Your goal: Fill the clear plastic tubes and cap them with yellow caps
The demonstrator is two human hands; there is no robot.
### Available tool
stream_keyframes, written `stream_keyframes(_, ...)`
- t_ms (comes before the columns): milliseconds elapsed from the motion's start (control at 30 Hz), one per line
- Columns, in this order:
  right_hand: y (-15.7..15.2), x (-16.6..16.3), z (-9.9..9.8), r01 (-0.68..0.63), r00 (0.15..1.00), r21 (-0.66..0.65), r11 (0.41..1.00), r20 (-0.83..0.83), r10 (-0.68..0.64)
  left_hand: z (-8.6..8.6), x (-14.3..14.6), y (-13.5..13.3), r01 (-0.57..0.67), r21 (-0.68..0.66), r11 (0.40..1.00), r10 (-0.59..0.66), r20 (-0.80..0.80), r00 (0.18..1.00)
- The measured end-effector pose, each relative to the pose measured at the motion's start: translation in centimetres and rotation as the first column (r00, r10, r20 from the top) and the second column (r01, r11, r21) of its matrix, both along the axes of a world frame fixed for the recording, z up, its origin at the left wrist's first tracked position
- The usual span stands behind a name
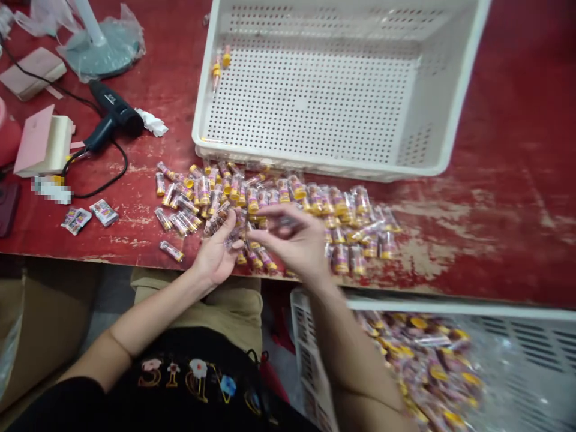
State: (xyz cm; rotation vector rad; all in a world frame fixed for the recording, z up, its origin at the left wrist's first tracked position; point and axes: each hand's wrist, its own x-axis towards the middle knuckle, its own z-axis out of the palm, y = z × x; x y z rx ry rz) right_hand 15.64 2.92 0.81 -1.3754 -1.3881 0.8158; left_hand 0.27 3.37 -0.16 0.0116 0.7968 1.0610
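Observation:
My left hand (216,257) is over the front of the pile, its thumb closed on a bunch of small brown and pinkish pieces (218,221). Its other fingers are partly hidden behind the bunch. Just to the right is my right hand (299,241), thumb and forefinger apart and pointing at the left hand. Its remaining fingers are curled and blurred; a dark patch among them is unclear. Around and beneath both hands lie many small clear tubes with yellow ends (341,259), with pink and purple labels. One tube (171,251) lies apart at the left.
A white perforated crate (301,105) behind the pile holds a few yellow-capped pieces. Below the table edge, another crate (454,309) contains many yellow-ended tubes. Leftward are a black heat gun (108,114) with its cord, pink notebooks (38,141), two small packets (104,212) and a stand base (105,48).

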Motion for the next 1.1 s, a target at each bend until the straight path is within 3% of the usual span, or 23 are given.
stream_keyframes(67, -2.3, -3.8, -1.5, 0.062, 0.99, 0.007, 0.998, -0.131, -0.06, 0.2, 0.2, -1.2, -0.018, 0.064, 0.998, 0.019, -0.019, 1.0)
stream_keyframes(133, -3.5, -5.3, -2.7, 0.111, 0.961, -0.05, 0.993, -0.251, -0.12, 0.5, 0.2, -2.3, -0.082, 0.116, 0.99, 0.091, -0.08, 0.993)
stream_keyframes(267, -4.6, -5.4, -3.2, 0.101, 0.917, -0.093, 0.991, -0.377, -0.129, 1.2, 0.1, -4.1, -0.187, 0.207, 0.96, 0.224, -0.17, 0.96)
stream_keyframes(400, -5.7, -5.4, -2.7, 0.039, 0.879, -0.076, 0.996, -0.471, -0.07, 1.6, 0.0, -5.0, -0.188, 0.168, 0.968, 0.212, -0.138, 0.967)
stream_keyframes(600, -9.2, -4.8, -1.9, 0.002, 0.951, -0.004, 1.0, -0.31, -0.003, 2.2, -0.9, -4.6, -0.137, 0.009, 0.99, 0.138, -0.06, 0.989)
stream_keyframes(733, -10.4, -5.3, -1.7, 0.176, 0.933, 0.057, 0.983, -0.327, -0.149, 2.1, -1.0, -4.7, -0.115, -0.011, 0.993, 0.114, -0.03, 0.993)
stream_keyframes(800, -9.9, -5.6, -1.9, 0.233, 0.921, 0.007, 0.972, -0.323, -0.218, 1.8, -0.9, -5.1, -0.106, 0.014, 0.994, 0.107, -0.042, 0.993)
stream_keyframes(933, -7.9, -6.2, -3.1, 0.195, 0.889, -0.132, 0.972, -0.395, -0.232, 1.1, -0.4, -5.7, -0.127, 0.121, 0.985, 0.14, -0.108, 0.984)
stream_keyframes(1100, -7.8, -6.3, -3.5, 0.073, 0.883, -0.105, 0.992, -0.455, -0.113, 1.0, -0.6, -4.9, -0.147, 0.062, 0.987, 0.153, -0.096, 0.984)
